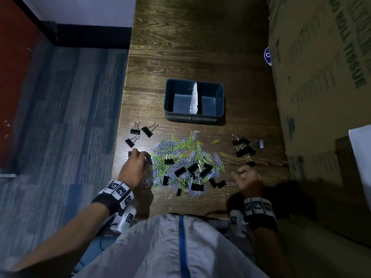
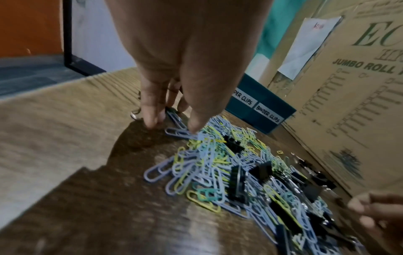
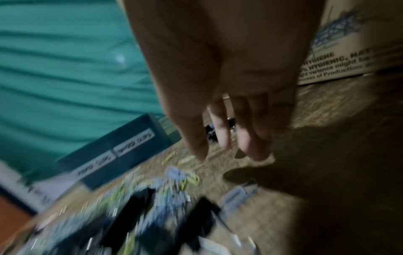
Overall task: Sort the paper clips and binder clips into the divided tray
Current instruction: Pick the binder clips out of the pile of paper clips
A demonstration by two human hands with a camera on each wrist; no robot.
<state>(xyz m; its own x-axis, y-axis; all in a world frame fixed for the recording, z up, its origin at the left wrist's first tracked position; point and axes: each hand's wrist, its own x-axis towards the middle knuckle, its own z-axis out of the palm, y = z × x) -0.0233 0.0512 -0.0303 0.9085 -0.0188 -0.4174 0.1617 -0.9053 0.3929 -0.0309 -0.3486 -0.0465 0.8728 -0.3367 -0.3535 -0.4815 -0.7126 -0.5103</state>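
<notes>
Lying heaped on the bench (image 1: 180, 47) is a pile of blue, green and yellow paper clips (image 1: 180, 155) with black binder clips (image 1: 193, 169) mixed in. The tray (image 1: 193, 100) is sitting just beyond the pile, on its far side, with a white paper strip as its divider (image 1: 194, 99); its near wall is carrying two labels, "PAPER CLIPS" on the left and "BINDER CLIPS" on the right. Both compartments are looking bare. Three binder clips (image 1: 140, 132) are lying apart to the left of the pile, and another cluster (image 1: 244, 147) is lying to the right of it.

The left hand (image 1: 133, 167) is reaching down at the pile's left edge, its fingertips (image 2: 152, 119) touching the bench and its thumb pressing on blue paper clips there; whether its grip is clenching anything cannot be told. The right hand (image 1: 248, 178) is hovering at the pile's near right, fingers loosely bent and grip released, holding nothing. A cardboard box (image 1: 321, 77) is standing along the bench's right side.
</notes>
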